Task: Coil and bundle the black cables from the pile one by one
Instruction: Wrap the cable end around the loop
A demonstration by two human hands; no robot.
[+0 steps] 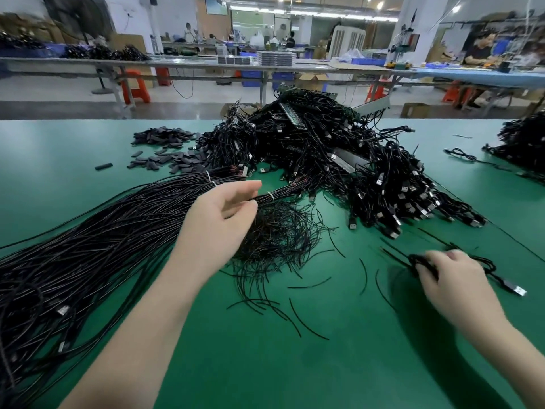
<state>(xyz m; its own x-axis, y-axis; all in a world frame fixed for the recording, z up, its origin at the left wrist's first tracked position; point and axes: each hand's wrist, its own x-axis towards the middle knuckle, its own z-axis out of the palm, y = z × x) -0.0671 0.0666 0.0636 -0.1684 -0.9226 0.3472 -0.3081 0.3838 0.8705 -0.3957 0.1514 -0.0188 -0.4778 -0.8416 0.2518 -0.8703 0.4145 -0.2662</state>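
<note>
Right hand (454,278) blurred; long cable bundle (88,246) cut off at left edge.

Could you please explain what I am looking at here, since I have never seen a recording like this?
There is no machine: one camera worn on a person's head looks down at their two bare hands over a green table. The left hand, fingers relaxed, reaches toward a tied bunch of long black cables. The right hand grips a small coiled cable whose USB plug trails to the right. Behind lie a big heap of finished bundles, short loose wire ties and flat dark sleeves. Other workers sit at benches far behind.
</note>
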